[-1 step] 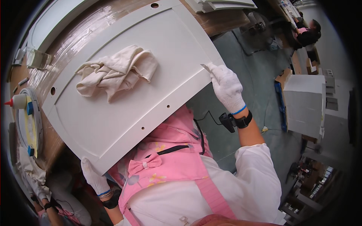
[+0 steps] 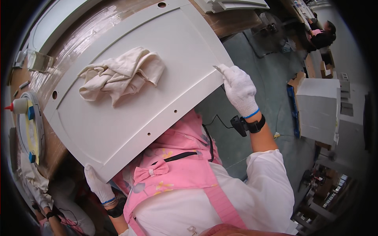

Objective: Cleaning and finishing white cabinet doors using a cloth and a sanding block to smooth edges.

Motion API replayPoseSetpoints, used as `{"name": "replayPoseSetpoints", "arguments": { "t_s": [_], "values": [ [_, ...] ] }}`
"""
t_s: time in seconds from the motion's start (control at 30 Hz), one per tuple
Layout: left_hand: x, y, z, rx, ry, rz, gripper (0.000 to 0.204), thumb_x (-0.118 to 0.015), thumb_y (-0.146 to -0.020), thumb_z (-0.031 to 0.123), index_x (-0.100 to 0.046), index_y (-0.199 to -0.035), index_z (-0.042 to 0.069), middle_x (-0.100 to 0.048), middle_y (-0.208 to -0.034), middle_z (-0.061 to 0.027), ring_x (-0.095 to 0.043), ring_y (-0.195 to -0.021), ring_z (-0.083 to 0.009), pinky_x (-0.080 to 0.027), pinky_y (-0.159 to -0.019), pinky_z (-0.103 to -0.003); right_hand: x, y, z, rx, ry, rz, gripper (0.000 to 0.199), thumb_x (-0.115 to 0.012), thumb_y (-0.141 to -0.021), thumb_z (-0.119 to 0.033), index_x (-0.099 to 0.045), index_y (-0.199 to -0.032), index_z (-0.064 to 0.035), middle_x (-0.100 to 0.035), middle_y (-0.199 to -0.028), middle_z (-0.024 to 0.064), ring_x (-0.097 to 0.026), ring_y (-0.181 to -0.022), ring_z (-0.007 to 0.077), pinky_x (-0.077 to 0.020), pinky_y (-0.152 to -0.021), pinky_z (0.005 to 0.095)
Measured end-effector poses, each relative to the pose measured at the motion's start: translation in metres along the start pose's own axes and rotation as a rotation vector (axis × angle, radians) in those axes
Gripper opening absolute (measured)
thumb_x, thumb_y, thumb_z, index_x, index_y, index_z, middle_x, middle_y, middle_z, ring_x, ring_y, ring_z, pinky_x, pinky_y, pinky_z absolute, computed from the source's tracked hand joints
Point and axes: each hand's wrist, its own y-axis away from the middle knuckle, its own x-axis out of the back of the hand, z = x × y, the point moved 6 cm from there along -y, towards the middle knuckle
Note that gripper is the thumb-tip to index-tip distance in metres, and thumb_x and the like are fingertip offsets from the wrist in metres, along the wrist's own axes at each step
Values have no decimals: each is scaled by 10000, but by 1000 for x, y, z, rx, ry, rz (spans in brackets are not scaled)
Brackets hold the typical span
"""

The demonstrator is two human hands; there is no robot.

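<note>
A large white door panel (image 2: 130, 98) with small drilled holes lies on a brown workbench (image 2: 236, 21) and overhangs toward me. A crumpled cream rag (image 2: 118, 74) rests on the panel. My right hand (image 2: 240, 90), in a white glove, is at the panel's right edge, pinching a small thin grey piece (image 2: 217, 69) against that edge. My left hand (image 2: 98, 184), also gloved, grips the panel's near lower corner from underneath. I wear a pink apron and a black wrist device.
A glue bottle with a red tip (image 2: 17, 105) and a round grey disc (image 2: 29, 129) sit at the bench's left. More white panels (image 2: 240, 4) are stacked at the top. A grey box (image 2: 319, 110) and another person (image 2: 321, 35) are on the right.
</note>
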Motion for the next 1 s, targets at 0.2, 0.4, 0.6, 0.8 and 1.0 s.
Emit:
{"name": "replayPoseSetpoints", "arguments": {
  "t_s": [0.2, 0.4, 0.6, 0.8, 1.0],
  "values": [
    [5, -2, -12, -35, -1, 118, 506, -550, -1008, 359, -479, -1380, 24, -579, -1302, -102, -597, -1132, -231, -520, -938, -375, -5, -6, -23, 116, 150, -249, 306, -600, -834, -57, -621, -1137, -93, -592, -883, 107, -625, -830, 301, -517, -689, 417],
    [2, -5, -17, -15, 33, 114, 536, -504, -1026, 375, -420, -1432, 35, -511, -1392, -105, -534, -1229, -250, -474, -1022, -400, -5, -22, -16, 56, 139, -271, 295, -567, -874, -50, -629, -1158, -100, -578, -885, 113, -609, -793, 323, -498, -689, 403],
    [4, -3, -19, -18, -92, 202, 542, -472, -1037, 358, -382, -1468, 42, -441, -1474, -91, -465, -1319, -252, -404, -1104, -419, -16, -18, -35, 145, 102, -396, 315, -572, -852, -56, -620, -1161, -101, -591, -906, 112, -630, -791, 312, -521, -674, 398],
    [8, -5, -25, -27, -35, 251, 533, -460, -1040, 334, -368, -1475, 39, -410, -1498, -85, -439, -1342, -248, -375, -1129, -419, -18, -25, -27, 73, 267, -407, 310, -573, -863, -59, -617, -1165, -108, -585, -885, 111, -617, -779, 327, -508, -673, 407],
    [6, -9, -28, -46, -28, 184, 491, -451, -1043, 321, -398, -1436, 32, -453, -1439, -87, -461, -1307, -245, -385, -1113, -414, -19, -36, -44, 174, 167, -493, 288, -574, -858, -76, -634, -1136, -122, -594, -905, 105, -631, -805, 305, -519, -691, 399]
  ]
}}
